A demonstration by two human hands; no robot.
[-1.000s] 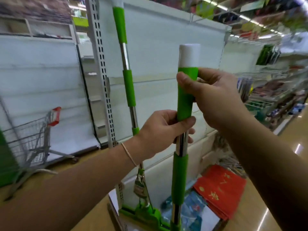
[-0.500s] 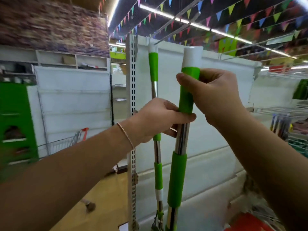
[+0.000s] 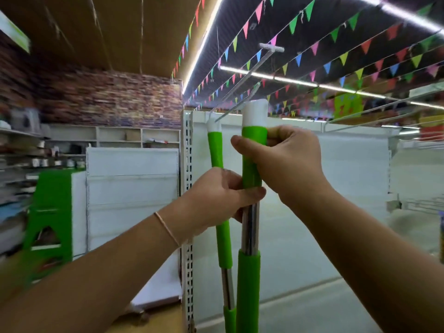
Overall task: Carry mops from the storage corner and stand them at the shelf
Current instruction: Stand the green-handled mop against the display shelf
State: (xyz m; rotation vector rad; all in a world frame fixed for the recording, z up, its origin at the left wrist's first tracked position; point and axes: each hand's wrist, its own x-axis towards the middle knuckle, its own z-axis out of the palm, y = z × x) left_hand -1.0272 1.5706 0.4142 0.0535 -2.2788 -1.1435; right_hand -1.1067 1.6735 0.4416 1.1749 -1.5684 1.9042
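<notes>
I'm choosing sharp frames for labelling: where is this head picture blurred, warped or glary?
Head view: the left edge, with its shelves and green stand, is smeared by motion blur; the hands, left and right, and the near mop are fairly sharp; the wide lens bows the ceiling lights, which glare white.

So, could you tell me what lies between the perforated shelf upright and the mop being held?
In the head view, a second mop stands between the upright and the held mop, close beside it.
</notes>
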